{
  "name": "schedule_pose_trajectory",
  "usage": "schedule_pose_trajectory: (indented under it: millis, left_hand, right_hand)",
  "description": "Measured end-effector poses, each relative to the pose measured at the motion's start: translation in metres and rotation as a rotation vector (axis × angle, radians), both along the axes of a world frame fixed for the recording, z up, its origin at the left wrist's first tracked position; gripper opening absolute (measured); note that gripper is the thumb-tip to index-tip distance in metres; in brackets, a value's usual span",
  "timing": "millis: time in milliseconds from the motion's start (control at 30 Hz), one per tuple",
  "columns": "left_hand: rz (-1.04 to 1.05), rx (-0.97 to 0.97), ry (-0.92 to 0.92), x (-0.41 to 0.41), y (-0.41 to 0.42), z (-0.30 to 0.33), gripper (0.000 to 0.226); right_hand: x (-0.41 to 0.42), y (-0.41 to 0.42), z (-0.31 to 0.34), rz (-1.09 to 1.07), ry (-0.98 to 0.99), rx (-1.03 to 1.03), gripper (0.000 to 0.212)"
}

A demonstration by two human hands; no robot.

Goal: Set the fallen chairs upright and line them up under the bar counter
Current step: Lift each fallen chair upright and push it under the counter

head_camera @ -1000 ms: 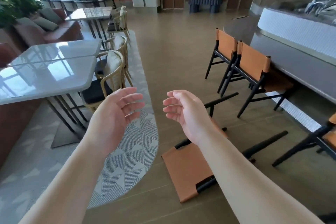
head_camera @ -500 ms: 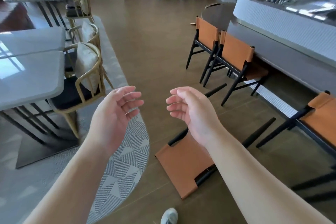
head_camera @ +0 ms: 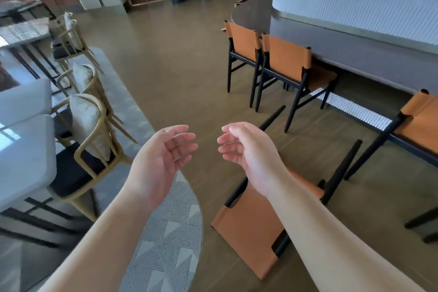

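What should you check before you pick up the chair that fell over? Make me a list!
1. Both hands free: ok. The left hand and right hand are open and hold nothing.
2. Fallen chair within reach: ok, it lies on the floor just below the right hand.
3. Nothing on top of it: ok.
4. Gap at the bar counter to park it: ok, floor shows between the two upright chairs and the chair on the right.
5. Chair undamaged: cannot tell; an arm hides part of it.
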State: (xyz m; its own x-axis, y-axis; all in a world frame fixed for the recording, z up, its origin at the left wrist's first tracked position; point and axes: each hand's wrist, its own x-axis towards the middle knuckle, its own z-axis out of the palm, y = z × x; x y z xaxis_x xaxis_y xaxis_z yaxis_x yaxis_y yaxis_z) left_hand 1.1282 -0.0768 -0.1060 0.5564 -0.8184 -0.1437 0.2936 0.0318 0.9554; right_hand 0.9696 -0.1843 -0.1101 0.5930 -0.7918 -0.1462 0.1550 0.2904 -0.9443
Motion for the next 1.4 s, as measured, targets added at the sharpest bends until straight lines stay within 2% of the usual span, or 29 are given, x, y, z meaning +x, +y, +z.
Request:
schedule_pose_trajectory:
  millis: [233, 367, 633, 967, 1200, 1400]
  left_hand:
    - [-0.177, 0.020, -0.041, -0.012, -0.061, -0.004, 0.031]
    - [-0.292, 0.011, -0.042, -0.015, -0.088, -0.009, 0.026]
    - [-0.468, 0.027, 0.005, 0.014, -0.123, -0.035, 0.023]
    - [-0.755, 0.045, 0.047, 0.097, -0.179, -0.065, 0.025]
    - [-0.863, 0.088, -0.020, 0.119, -0.208, -0.114, 0.024]
    - [-0.856, 0.186, 0.003, 0.111, -0.215, -0.187, 0.023]
  right_hand:
    - [-0.027, -0.036, -0.004, -0.166, -0.029, 0.029, 0.020]
    - [-0.037, -0.045, -0.017, -0.251, -0.014, 0.032, 0.024]
    - [-0.009, -0.049, -0.035, -0.386, 0.068, 0.053, 0.035]
    - [0.061, -0.050, -0.040, -0.626, 0.271, -0.015, 0.018]
    - [0.088, -0.046, -0.094, -0.697, 0.349, 0.047, 0.017]
    - [0.079, -0.052, -0.165, -0.725, 0.343, 0.133, 0.016]
